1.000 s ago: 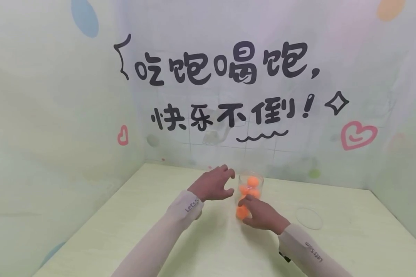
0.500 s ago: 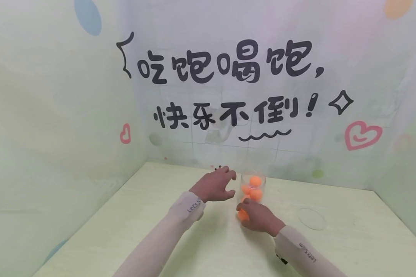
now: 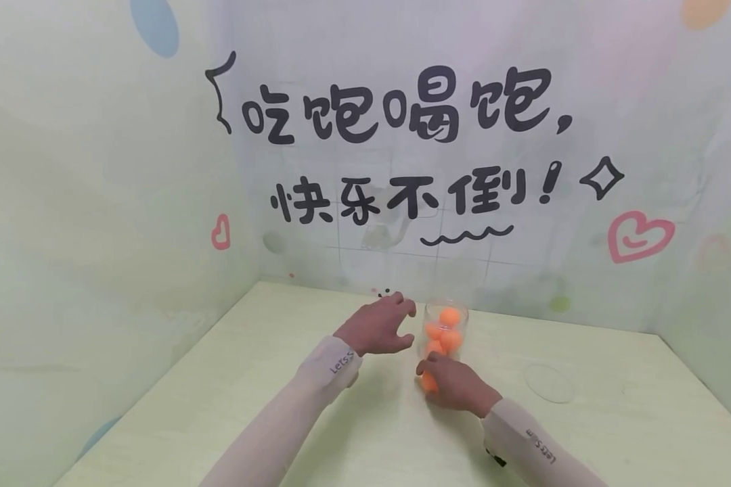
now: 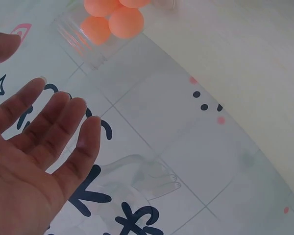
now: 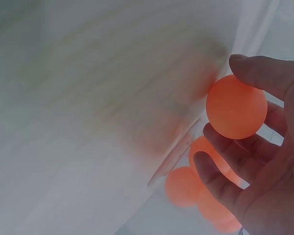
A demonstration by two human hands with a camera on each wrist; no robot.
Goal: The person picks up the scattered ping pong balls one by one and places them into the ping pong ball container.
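A clear round jar [image 3: 427, 318] holding several orange ping-pong balls [image 3: 449, 316] stands toward the back of the table. My right hand [image 3: 459, 384] is low at the jar's near side, pinching an orange ping-pong ball [image 5: 236, 106] between thumb and fingers. Part of that ball is covered by the fingers in the head view. On the jar's left, my left hand [image 3: 374, 326] hovers with fingers spread and loosely bent, apart from the glass. Its palm [image 4: 14, 181] is bare in the left wrist view, where the jar [image 4: 78, 36] appears beyond the fingertips.
A thin clear ring or disc [image 3: 549, 383] lies flat on the pale table [image 3: 219, 406], right of the right hand. Behind the table rises a printed backdrop [image 3: 353, 264] with dark lettering, and similar panels close off both sides.
The right hand has shifted slightly toward the person, its fingers now covering more of the ball. Beside the jar, the left hand keeps its pose. The head view has shifted slightly.
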